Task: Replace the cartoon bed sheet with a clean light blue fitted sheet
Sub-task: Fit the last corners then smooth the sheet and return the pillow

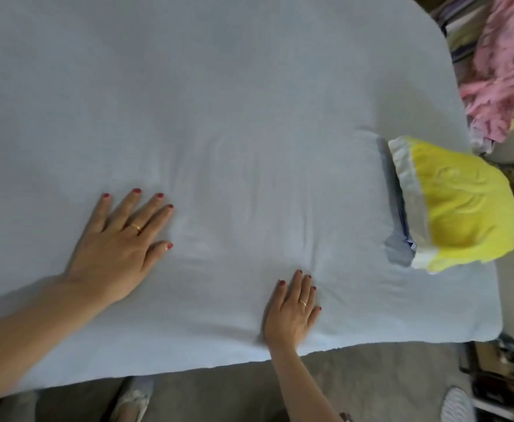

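A light blue fitted sheet [219, 102] covers the whole mattress, with soft wrinkles between my hands. My left hand [118, 245] lies flat on the sheet, palm down, fingers spread, holding nothing. My right hand [292, 312] presses flat near the mattress's near edge, fingers apart, also holding nothing. A yellow and white pillow [459, 205] sits on the sheet at the right end. The cartoon sheet cannot be identified with certainty.
Pink patterned fabric [505, 68] is heaped beyond the bed's right end. The grey floor [356, 385] runs along the near side, with my slippered foot [133, 400] on it. Dark clutter [499, 376] and a white round object [458, 406] lie at the lower right.
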